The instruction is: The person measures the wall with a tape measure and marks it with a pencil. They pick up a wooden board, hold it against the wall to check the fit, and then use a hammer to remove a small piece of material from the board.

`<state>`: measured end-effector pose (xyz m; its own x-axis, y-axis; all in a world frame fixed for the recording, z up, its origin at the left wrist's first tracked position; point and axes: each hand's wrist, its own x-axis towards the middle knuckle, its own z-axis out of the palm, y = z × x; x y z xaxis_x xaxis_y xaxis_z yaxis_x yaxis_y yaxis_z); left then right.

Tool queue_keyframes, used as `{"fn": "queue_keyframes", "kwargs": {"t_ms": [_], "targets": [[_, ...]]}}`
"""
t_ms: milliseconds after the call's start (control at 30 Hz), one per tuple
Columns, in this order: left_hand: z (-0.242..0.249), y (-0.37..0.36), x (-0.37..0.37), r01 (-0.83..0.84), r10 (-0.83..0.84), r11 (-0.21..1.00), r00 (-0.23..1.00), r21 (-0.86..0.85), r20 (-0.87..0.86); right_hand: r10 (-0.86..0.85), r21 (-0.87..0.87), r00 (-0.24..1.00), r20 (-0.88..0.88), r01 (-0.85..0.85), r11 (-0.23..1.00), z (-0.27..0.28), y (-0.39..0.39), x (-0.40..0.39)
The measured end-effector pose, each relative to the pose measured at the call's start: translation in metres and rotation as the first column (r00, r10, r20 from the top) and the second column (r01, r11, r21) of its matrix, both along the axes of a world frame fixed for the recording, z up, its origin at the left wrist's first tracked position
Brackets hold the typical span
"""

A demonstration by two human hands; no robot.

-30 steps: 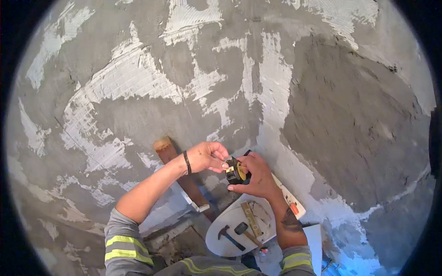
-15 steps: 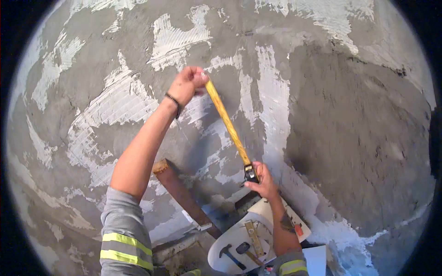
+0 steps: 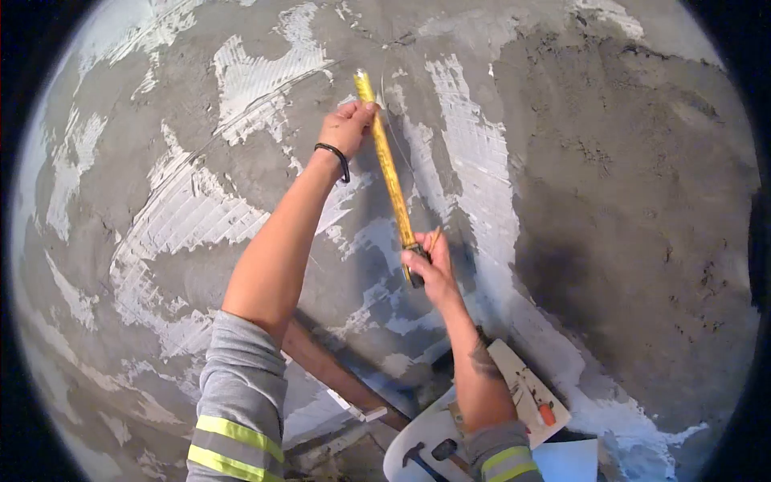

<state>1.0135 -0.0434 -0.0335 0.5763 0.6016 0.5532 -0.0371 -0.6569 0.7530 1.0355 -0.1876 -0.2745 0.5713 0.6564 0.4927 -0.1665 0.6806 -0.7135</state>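
A yellow tape measure blade (image 3: 392, 183) is stretched out in front of the plastered wall. My left hand (image 3: 349, 128) pinches the blade a little below its end, and the tip pokes out above my fingers. Lower down, my right hand (image 3: 431, 265) is closed around the black tape measure case (image 3: 415, 269). A thin pencil-like stick (image 3: 435, 238) shows at the fingers of that hand. A dark band circles my left wrist.
The wall (image 3: 610, 201) carries rough grey mortar and ridged white adhesive patches. A brown beam (image 3: 341, 376) slants below. On a white surface (image 3: 401, 446) lie a hammer (image 3: 419, 460) and a mallet (image 3: 444, 450). An orange-handled tool (image 3: 547, 414) rests on a pale board (image 3: 502, 357).
My left hand has shifted from the blade's end to just below it, so the tip now shows. The tape has swung more upright, and my right hand has moved up and left with the case.
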Motion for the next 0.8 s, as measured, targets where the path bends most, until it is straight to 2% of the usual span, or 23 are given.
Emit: {"fn": "queue_keyframes", "kwargs": {"t_ms": [33,67,100,133,200,267,300,367,400,467,533,600,633,667,733,800], "targets": [[-0.004,0.039,0.009,-0.094,0.071,0.928,0.994,0.36,0.078,0.012,-0.018,1.0,0.014,-0.012,1.0,0.005,0.01,0.009],[0.004,0.038,0.007,-0.096,0.074,0.927,0.994,0.363,0.075,0.027,-0.04,0.999,0.031,-0.026,0.999,0.007,0.021,0.02],[0.014,0.039,0.004,-0.227,0.257,0.813,0.966,0.536,0.018,-0.04,-0.05,0.991,0.127,0.047,0.998,-0.001,0.04,0.034],[0.021,0.04,0.003,-0.315,0.438,0.649,0.899,0.693,-0.002,-0.035,-0.048,0.992,0.124,0.041,0.998,-0.014,0.052,0.042],[0.023,0.049,0.007,-0.318,0.454,0.651,0.891,0.689,-0.018,-0.195,-0.182,0.949,0.246,0.243,0.953,-0.029,0.068,0.055],[0.027,0.04,0.005,-0.293,0.607,0.464,0.792,0.836,-0.059,-0.171,-0.207,0.962,0.214,0.216,0.954,-0.049,0.075,0.058],[0.032,0.039,0.006,-0.294,0.612,0.459,0.789,0.839,-0.058,-0.154,-0.215,0.975,0.157,0.186,0.959,-0.068,0.088,0.063],[0.036,0.042,0.007,-0.315,0.589,0.575,0.8,0.755,-0.116,-0.102,-0.19,0.994,0.025,0.105,0.976,-0.075,0.092,0.059],[0.038,0.043,0.008,-0.316,0.596,0.573,0.794,0.757,-0.12,-0.094,-0.191,0.995,0.02,0.096,0.977,-0.077,0.093,0.059],[0.046,0.041,0.012,-0.35,0.545,0.741,0.812,0.573,-0.21,-0.133,-0.194,0.989,0.068,0.144,0.97,-0.081,0.094,0.062],[0.046,0.039,0.009,-0.339,0.531,0.719,0.831,0.607,-0.166,-0.136,-0.16,0.99,0.042,0.141,0.977,-0.091,0.102,0.064],[0.048,0.042,0.013,-0.328,0.556,0.709,0.805,0.624,-0.209,-0.202,-0.251,0.974,0.099,0.221,0.943,-0.106,0.105,0.066],[0.048,0.045,0.014,-0.353,0.555,0.732,0.804,0.582,-0.211,-0.138,-0.196,0.99,0.003,0.136,0.971,-0.135,0.129,0.072],[0.049,0.043,0.014,-0.354,0.552,0.733,0.809,0.582,-0.204,-0.142,-0.192,0.99,0.01,0.142,0.971,-0.139,0.128,0.07],[0.048,0.039,0.013,-0.356,0.567,0.718,0.797,0.597,-0.207,-0.151,-0.297,0.988,-0.015,0.14,0.944,-0.134,0.125,0.067],[0.05,0.038,0.014,-0.354,0.558,0.733,0.801,0.58,-0.216,-0.183,-0.304,0.983,-0.006,0.173,0.937,-0.127,0.12,0.069]]}}
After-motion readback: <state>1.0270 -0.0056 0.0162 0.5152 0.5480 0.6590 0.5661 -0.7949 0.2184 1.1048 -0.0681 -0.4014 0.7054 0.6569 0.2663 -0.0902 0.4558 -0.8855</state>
